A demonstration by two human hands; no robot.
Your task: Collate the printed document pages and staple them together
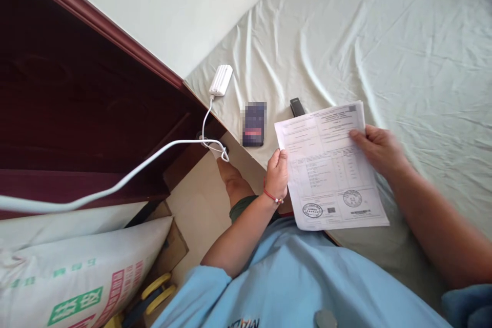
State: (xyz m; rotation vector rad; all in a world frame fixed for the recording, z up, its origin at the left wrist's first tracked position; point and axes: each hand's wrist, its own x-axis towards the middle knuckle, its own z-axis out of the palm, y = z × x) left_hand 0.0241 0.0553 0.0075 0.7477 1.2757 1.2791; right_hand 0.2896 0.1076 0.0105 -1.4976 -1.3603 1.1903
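Note:
A printed paper form (330,164) with round and oval stamps near its bottom is held up above my lap, tilted slightly. My left hand (277,171), with a red beaded string at the wrist, pinches the sheet's left edge. On the opposite side, my right hand (378,148) grips the upper right edge, its thumb lying on the printed face. Whether more sheets lie behind the front one, I cannot tell. Just beyond the paper's top edge a small black stick-shaped object (296,107) shows, partly covered by it.
A pale green sheet (403,51) covers the bed. On it lie a blurred-out dark phone-like object (253,124) and a white power adapter (221,80) with a white cable (126,177). Dark red wooden furniture (96,92) and a printed white sack (84,271) are at left.

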